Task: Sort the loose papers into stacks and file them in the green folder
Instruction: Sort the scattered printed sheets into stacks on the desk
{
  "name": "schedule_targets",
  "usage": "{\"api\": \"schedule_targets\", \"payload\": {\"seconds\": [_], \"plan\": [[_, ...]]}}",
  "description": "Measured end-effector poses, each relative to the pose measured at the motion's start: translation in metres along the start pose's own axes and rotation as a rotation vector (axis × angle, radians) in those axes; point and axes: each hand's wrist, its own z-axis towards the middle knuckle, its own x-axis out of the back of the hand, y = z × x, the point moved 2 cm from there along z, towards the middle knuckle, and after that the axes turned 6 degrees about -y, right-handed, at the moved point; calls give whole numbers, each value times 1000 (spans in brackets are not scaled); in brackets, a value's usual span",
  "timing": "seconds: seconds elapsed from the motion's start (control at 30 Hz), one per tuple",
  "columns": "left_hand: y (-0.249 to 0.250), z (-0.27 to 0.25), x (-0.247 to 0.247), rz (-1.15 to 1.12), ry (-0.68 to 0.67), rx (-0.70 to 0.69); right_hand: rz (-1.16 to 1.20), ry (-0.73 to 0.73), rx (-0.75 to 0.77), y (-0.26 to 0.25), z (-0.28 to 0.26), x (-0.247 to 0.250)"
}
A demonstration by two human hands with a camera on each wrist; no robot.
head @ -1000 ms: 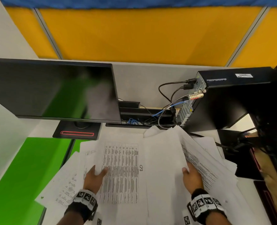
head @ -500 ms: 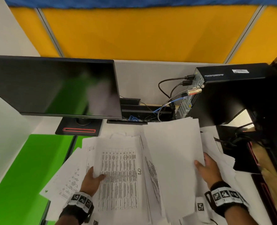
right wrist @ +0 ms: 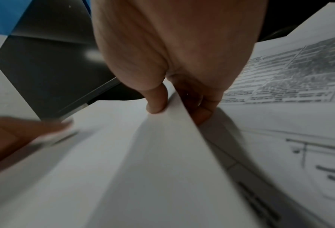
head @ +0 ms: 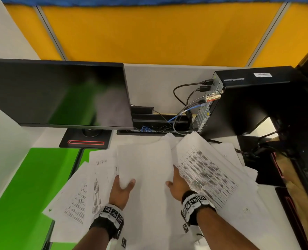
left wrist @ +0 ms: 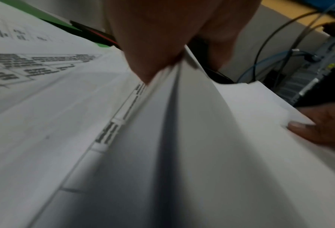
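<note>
Both hands, left (head: 121,191) and right (head: 178,184), grip one blank sheet (head: 147,170); green folder (head: 23,186) open.

The head view is bright and evenly lit from above, with colours saturated and shadows soft. Straight lines bow toward the frame edges, a wide-angle effect, strongest at the left and right. The dark monitor screen (head: 59,92) at centre left carries a blurred green and pale reflection. The right edge falls into deep black with little detail. Both wrist views are dimmer and greyish. Their near foreground is out of focus, and printed text on the papers (left wrist: 45,108) smears with motion blur. A dark shadow band runs along a fold at centre.
</note>
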Motion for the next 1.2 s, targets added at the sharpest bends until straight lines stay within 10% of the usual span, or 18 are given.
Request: {"api": "schedule_targets", "payload": {"seconds": [0.2, 0.4, 0.57, 0.67, 0.87, 1.2], "plan": [[-8, 2, -7, -72, -116, 91, 56, -21, -29, -9, 0, 9], [-5, 19, -8, 88, 38, 42, -295, 36, 103, -10, 24, 28], [-9, 36, 17, 99, 196, 90, -264, 338, -247, 55, 46, 129], [-14, 41, 27, 102, 224, 145, -282, 217, -328, 89, 52, 156], [-19, 40, 25, 107, 229, 176, -330, 36, -186, 82, 53, 122], [-20, 46, 29, 48, 211, 140, -44, 173, -30, 61, 32, 159]]}}
